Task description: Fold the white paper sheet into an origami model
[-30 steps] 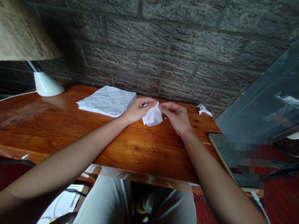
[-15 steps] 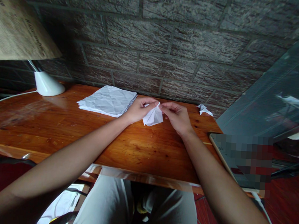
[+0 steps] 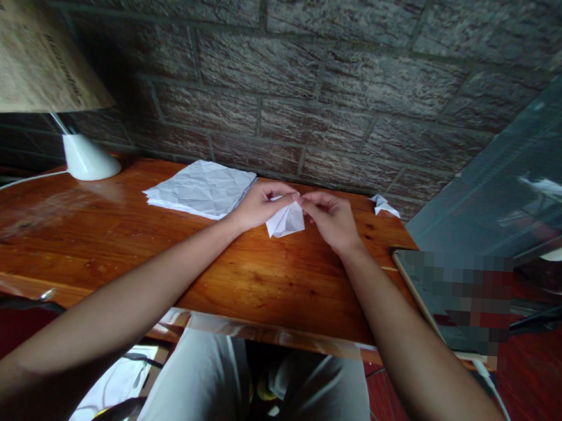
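A small folded piece of white paper (image 3: pixel 286 222) is held between my two hands over the wooden table. My left hand (image 3: pixel 263 204) pinches its upper edge between thumb and fingers. From the other side, my right hand (image 3: pixel 329 215) pinches the paper near the same top point, and the two thumbs almost meet there. Creases run down the paper to its pointed lower edge. Just left of my left hand lies a stack of creased white paper sheets (image 3: pixel 200 187). The undersides of my fingers are hidden.
A lamp with a white base (image 3: pixel 88 158) stands at the back left. Another folded white paper piece (image 3: pixel 384 205) lies at the back right. A tablet (image 3: pixel 441 298) with a cable rests on the right edge of the wooden table (image 3: pixel 256 292). A brick wall (image 3: pixel 291 70) rises behind.
Both hands keep their pinch on the folded paper. Its lower part has shifted and tilted slightly; little else differs.
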